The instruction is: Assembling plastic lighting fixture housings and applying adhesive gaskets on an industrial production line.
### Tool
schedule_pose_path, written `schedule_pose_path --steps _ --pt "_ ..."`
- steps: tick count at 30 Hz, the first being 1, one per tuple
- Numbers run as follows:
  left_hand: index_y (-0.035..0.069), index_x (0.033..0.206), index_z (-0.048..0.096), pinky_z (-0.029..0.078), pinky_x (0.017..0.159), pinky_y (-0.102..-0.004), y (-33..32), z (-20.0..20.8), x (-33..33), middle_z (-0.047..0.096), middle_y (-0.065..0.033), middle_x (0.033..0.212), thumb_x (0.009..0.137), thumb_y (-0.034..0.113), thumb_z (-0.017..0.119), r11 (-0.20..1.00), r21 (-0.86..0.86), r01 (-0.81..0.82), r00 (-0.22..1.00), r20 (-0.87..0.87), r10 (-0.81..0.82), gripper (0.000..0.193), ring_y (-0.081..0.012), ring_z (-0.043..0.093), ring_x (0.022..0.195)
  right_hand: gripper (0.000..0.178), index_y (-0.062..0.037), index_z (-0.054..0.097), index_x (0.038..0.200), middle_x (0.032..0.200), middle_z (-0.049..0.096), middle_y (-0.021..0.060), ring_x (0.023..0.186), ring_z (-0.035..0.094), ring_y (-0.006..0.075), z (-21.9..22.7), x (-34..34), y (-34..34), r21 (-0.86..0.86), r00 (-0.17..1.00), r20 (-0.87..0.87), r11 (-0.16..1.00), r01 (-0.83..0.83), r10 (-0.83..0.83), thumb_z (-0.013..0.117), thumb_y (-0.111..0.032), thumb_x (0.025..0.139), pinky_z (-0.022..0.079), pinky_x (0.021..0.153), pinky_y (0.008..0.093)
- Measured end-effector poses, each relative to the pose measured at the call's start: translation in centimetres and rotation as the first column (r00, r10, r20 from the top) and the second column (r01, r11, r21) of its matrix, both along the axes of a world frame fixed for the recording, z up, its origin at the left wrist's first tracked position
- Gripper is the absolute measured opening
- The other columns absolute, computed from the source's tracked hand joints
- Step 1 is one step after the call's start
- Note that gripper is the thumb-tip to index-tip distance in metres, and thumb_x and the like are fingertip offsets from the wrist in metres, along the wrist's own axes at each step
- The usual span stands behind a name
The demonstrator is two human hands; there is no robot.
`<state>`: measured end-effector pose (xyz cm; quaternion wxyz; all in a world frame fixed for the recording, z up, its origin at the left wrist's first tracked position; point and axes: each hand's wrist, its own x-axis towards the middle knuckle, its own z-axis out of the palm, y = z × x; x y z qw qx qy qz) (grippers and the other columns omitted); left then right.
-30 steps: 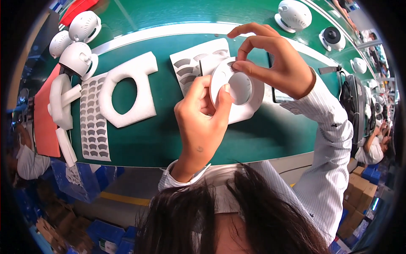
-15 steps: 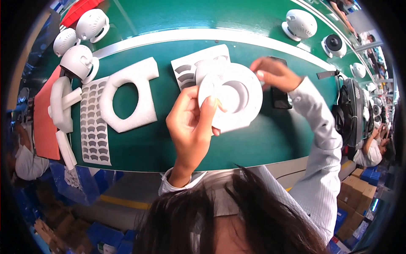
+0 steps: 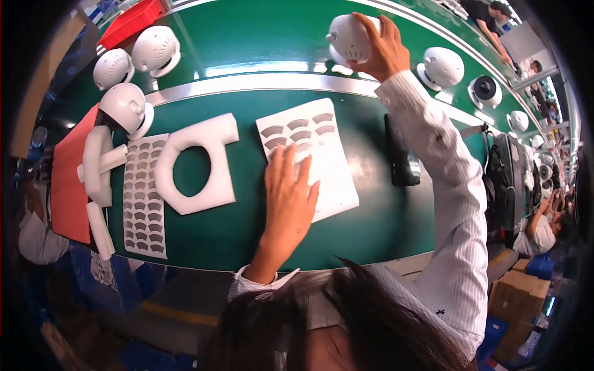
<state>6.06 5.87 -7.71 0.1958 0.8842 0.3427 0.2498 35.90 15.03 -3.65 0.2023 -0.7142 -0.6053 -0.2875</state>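
Observation:
My right hand (image 3: pixel 385 52) reaches to the far side and is wrapped round a white ball-shaped device (image 3: pixel 346 37), which has small vent slots and a round foot. The device is at the green strip beyond the white rail. Over a white sheet of curved grey stickers (image 3: pixel 331 179) is my left hand (image 3: pixel 289 188), open with its fingers stretched forward. Its fingertips cover part of the sticker rows; whether they press on the sheet I cannot tell. A white foam piece with a round hole (image 3: pixel 218 167) lies to the left of that hand.
A second sticker sheet (image 3: pixel 145 216) lies left of the foam. Similar white devices stand far left (image 3: pixel 154 49) and far right (image 3: pixel 442 67). A black phone-like slab (image 3: pixel 405 168) lies below my right forearm. A red tray (image 3: pixel 133 21) is at the back left, and a black bag (image 3: pixel 510 173) at right.
The white device has moved from in front of me to the far strip in my right hand. My left hand has let go of it and come down over the sticker sheet, now more exposed.

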Motion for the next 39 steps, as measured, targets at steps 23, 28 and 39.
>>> schedule_pose_path --steps 23,28,39 --pt "0.004 0.088 0.062 0.037 0.092 -0.0428 0.2 -2.7 0.4 0.058 -0.0118 0.103 0.081 0.022 0.058 0.984 0.161 0.074 0.965 -0.261 -0.03 0.019 -0.0269 0.051 0.107 0.102 -0.0395 0.013 0.14 0.138 0.028 0.0143 0.113 0.046 0.0408 -2.5 -23.7 27.9 -0.237 0.79 0.514 0.94 -0.246 0.336 0.077 -0.013 0.065 0.052 0.072 0.0572" --pt "0.002 0.086 0.063 0.037 0.094 -0.0448 0.2 -3.1 0.0 0.057 -0.0133 0.104 0.081 0.017 0.059 0.987 0.16 -0.011 0.995 -0.101 0.027 0.016 -0.0285 0.051 0.107 0.092 -0.0324 0.029 0.131 0.12 0.043 0.0154 0.102 0.052 0.0439 -2.1 -19.9 25.8 -0.143 0.837 0.16 0.851 -0.505 0.523 0.08 -0.016 0.057 0.056 0.064 0.0471" --pt "-0.007 0.124 0.04 0.04 0.091 -0.0324 3.8 4.1 -4.0 0.044 -0.0147 0.123 0.086 0.01 0.061 0.907 -0.383 0.173 0.436 0.856 0.278 0.046 -0.0206 0.05 0.105 0.111 -0.0052 0.027 0.14 0.131 0.044 0.0102 0.122 0.041 0.0208 0.9 -7.5 -1.2 0.031 0.004 -0.997 0.455 -0.89 0.077 0.085 -0.032 0.049 0.03 0.104 0.0356"
